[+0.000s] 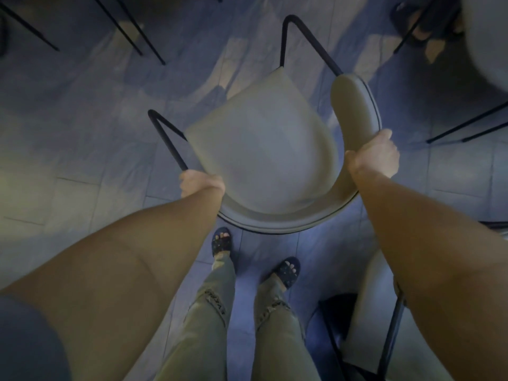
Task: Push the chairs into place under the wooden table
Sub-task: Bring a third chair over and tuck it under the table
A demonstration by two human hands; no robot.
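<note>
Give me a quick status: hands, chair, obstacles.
Left hand and right hand both gripping the grey padded black-framed chair. No table visible. Another grey chair close at right.

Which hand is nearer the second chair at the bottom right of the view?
The right hand. It grips the held chair by its curved backrest, on the same side as the second chair. The left hand holds the opposite edge, farther away.

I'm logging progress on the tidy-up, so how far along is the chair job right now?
Done: nothing shows as finished; no table is in view. In hand: both hands grip one chair, the left hand at its back rim, the right hand on its armrest. Left: this chair stands on open floor, and a second chair waits at lower right.
</note>
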